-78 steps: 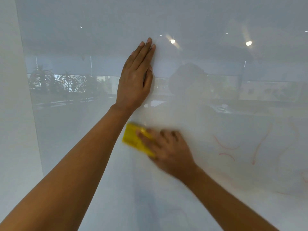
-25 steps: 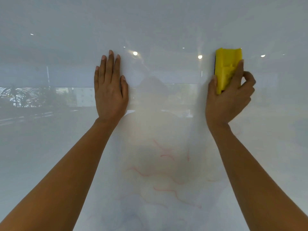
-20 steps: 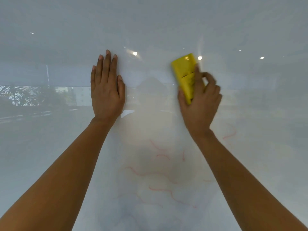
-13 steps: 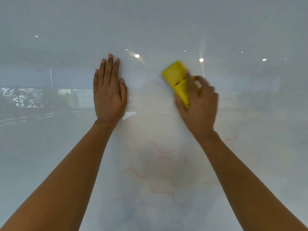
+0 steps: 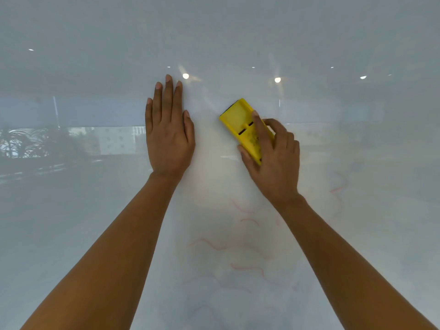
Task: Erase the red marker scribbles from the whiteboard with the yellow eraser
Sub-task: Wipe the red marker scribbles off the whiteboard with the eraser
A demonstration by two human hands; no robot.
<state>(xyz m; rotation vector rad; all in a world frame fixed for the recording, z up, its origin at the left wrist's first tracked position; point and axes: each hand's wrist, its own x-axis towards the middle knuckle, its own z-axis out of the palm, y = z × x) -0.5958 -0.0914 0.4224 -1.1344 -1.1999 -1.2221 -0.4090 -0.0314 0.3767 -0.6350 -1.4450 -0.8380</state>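
A glossy whiteboard (image 5: 95, 234) fills the whole view. My right hand (image 5: 273, 158) presses the yellow eraser (image 5: 238, 117) flat against it, tilted up to the left, with the fingers over its lower half. My left hand (image 5: 169, 132) lies flat on the board just left of the eraser, fingers together and pointing up, holding nothing. Faint red scribbles (image 5: 247, 267) run in wavy lines below and between my wrists. A further red squiggle (image 5: 339, 186) sits to the right of my right wrist.
The board's surface mirrors ceiling lights (image 5: 277, 80) and plants (image 5: 21, 144) at the left. No edge or tray of the board is in view.
Over the last second my right hand has swept the eraser from the upper right leftward and slightly down, tilting it, until it sits close to my left hand. My left hand has stayed flat.
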